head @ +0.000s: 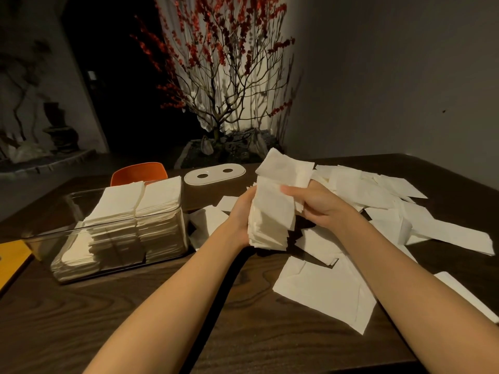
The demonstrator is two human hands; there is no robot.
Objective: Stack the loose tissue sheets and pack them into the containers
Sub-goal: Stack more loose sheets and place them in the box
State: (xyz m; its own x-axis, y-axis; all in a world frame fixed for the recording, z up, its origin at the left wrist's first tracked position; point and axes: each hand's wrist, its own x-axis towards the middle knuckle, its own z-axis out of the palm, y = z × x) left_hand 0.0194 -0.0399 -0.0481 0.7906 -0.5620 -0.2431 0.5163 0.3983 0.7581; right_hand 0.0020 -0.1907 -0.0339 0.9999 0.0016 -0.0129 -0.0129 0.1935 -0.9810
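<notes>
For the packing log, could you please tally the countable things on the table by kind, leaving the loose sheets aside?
Clear container: 1
White lid with two holes: 1
Tissue stacks in the container: 2
Tissue stack held in both hands: 1
Total: 5
The loose sheets overlap too much to count.

Left hand (240, 211) fingers hidden behind stack (270, 220); yellow item (12, 259) cropped.

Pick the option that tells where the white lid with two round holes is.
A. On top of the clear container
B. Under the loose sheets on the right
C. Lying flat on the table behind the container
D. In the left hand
C: the white lid lies flat on the table beyond the clear container, which stands open and filled with stacked tissues.
</notes>
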